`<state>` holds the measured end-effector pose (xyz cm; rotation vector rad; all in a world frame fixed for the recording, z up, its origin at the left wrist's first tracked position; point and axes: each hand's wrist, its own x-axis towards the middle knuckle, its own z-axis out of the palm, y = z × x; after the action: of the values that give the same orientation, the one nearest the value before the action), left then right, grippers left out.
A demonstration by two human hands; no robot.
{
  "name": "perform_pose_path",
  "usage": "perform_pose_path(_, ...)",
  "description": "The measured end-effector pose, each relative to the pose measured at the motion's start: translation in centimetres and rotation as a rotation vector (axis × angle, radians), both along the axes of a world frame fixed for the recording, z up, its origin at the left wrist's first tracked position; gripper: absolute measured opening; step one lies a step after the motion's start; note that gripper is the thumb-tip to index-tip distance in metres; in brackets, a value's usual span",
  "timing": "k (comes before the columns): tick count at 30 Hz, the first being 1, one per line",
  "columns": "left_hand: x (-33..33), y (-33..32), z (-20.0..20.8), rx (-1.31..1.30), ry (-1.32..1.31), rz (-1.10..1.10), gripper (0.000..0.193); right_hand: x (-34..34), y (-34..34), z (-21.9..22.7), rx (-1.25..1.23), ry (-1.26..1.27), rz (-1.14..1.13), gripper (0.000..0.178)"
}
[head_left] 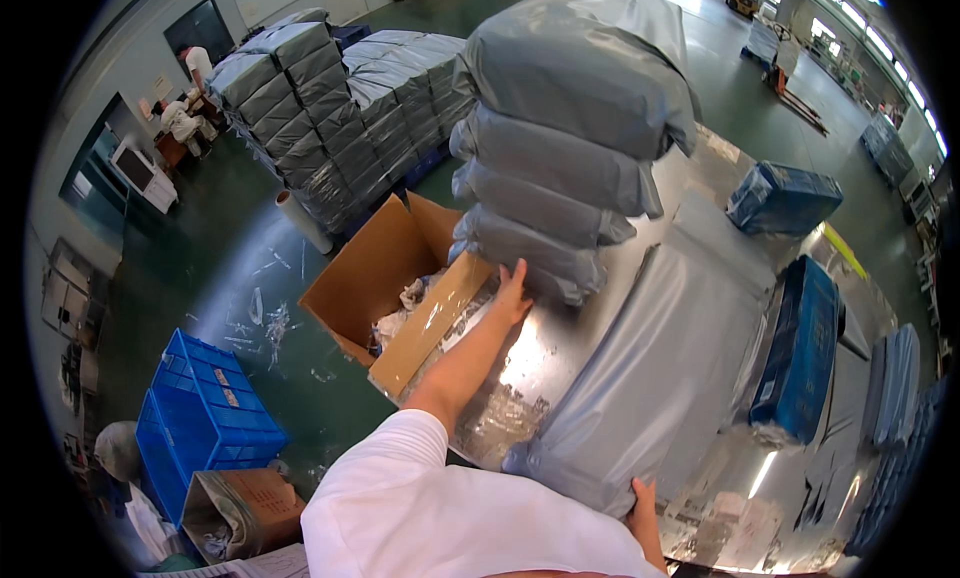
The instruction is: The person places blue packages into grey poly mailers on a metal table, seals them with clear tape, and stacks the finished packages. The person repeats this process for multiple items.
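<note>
A tall stack of bulging grey plastic packages [545,193] stands on the metal table. My left hand [512,296] reaches to its lowest package, fingers stretched out and touching the near left side. In front of me a large grey plastic bag [640,378] lies flat across the table, its surface wrinkled. My right hand [643,513] is at the near edge of this bag, thumb and fingertips closed on the plastic; the rest of the fingers is partly hidden.
An open cardboard box [365,263] with crumpled scraps stands beside the table's left edge. Blue packages [795,348] lie at the right. Blue crates [215,408] and another carton [255,508] are on the floor at left. Wrapped pallet stacks [300,108] and two people are farther back.
</note>
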<state>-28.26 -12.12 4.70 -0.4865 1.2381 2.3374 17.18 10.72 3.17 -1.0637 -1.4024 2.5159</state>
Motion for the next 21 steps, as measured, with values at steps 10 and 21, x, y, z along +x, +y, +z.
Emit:
perform_pose_path(10,-4.5,6.0,2.0,-0.075,-0.123,0.165,0.106,-0.4,-2.3,2.0,-0.100,-0.144,-0.168,0.077)
perform_pose_path(21,-23.4,17.8,1.8,-0.192,-0.043,0.250,0.129,-3.8,-3.1,6.6,-0.152,-0.260,-0.303,0.075)
